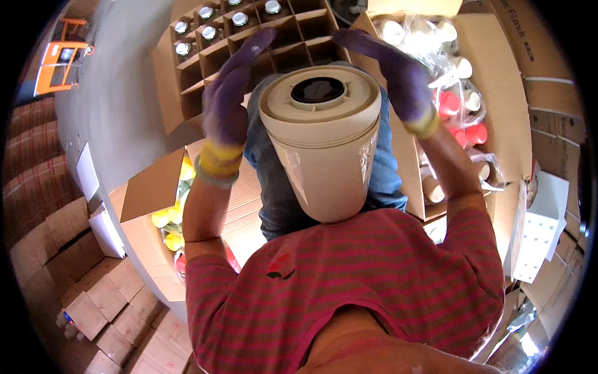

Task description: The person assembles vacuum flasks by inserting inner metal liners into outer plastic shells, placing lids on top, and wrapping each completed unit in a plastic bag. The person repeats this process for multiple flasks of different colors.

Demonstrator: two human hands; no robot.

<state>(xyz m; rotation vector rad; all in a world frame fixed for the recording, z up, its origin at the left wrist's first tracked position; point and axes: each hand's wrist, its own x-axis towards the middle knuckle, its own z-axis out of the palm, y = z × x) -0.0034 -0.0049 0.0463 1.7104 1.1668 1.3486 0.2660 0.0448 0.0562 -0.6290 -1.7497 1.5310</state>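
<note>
A cream plastic flask body (324, 162) leans against my striped shirt, its wide top with a dark round opening (317, 91) facing up. Both hands wear purple gloves with yellow cuffs. My left hand (227, 103) is raised just left of the rim, fingers stretched and pointing away, with a small gap to the flask. My right hand (398, 78) is at the rim's right side, fingers spread over the far edge. I cannot tell whether its palm presses on the rim. My jeans-clad legs (280, 187) show under the flask.
A divided cardboard box (249, 43) ahead holds several silver-capped bottles. A box (498, 81) on the right holds bagged cream and red caps. A box (146, 193) on the left holds yellow parts. Stacked cartons (99, 299) lie at lower left, an orange cart (59, 62) far left.
</note>
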